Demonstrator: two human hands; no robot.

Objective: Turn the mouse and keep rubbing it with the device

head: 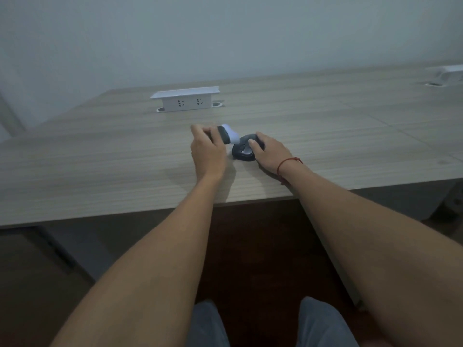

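A dark computer mouse lies on the wooden desk, a little past its front edge. My right hand holds the mouse from the right, fingers curled over its top; a red string circles that wrist. My left hand grips a small brush with a dark band and a white head. The white head points right and touches the mouse's far left side.
A white pop-up socket box with two outlets stands on the desk behind the hands. A second white socket box sits at the far right. A plain wall rises behind the desk. My knees show below the desk edge.
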